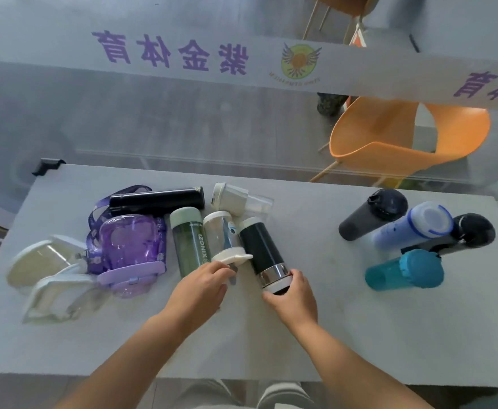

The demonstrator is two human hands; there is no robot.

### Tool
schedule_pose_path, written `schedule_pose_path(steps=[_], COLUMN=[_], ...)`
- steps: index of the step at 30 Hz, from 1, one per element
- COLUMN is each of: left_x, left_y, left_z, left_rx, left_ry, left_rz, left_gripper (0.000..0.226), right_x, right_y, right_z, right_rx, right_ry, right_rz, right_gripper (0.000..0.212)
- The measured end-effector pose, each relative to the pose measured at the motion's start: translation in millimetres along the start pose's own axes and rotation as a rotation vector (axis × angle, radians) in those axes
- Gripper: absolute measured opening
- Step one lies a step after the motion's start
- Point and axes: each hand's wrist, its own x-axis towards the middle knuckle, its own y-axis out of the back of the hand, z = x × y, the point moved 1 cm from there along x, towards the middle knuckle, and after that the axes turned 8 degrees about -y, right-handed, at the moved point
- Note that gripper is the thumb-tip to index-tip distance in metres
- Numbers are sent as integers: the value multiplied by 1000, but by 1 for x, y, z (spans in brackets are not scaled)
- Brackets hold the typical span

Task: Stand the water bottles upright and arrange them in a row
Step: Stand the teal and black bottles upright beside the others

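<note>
Several bottles lie on their sides on the grey table [330, 335]. My right hand [293, 299] grips the near, silver-banded end of a black bottle [261, 249]. My left hand [200, 290] touches the white lid of a clear bottle [222, 236] next to a green bottle [190, 243]. Behind them lie a long black flask [156, 199] and a white-capped clear bottle [238, 199]. At left lie a purple bottle with a strap [129, 246] and two clear white-lidded ones [39, 261]. At right stand a dark grey bottle [371, 214], a blue-white one [413, 225], a black one [460, 234] and a teal one [404, 270].
A glass wall with a printed band rises behind the table's far edge. An orange chair [404, 134] stands beyond it. A black clamp [47, 166] sits at the far left corner. The table's front edge runs just above my knees.
</note>
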Motion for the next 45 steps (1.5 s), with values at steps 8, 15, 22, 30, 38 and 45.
schedule_pose_path(steps=[8,15,22,30,38,45], left_x=[50,99,130,162,172,132], left_y=[3,-31,-62,-83,-87,-46], left_z=[15,72,104,138,150,102], left_rx=[-32,-145,-394,-515,-507,-327], left_ry=[-88,-177,-64,23,27,40], left_rz=[-166,-264,-205,-168,-184,-92], left_gripper=[43,66,57,39,42,38], right_x=[-19,-20,9,37,46,21], right_y=[41,89,132,162,179,154], right_z=[6,8,12,31,43,20], right_rx=[6,-4,-141,-299,-367,-309], right_ry=[77,217,254,330,353,531], right_rz=[237,537,597,619,614,733], right_gripper=[70,71,71,70,72,68])
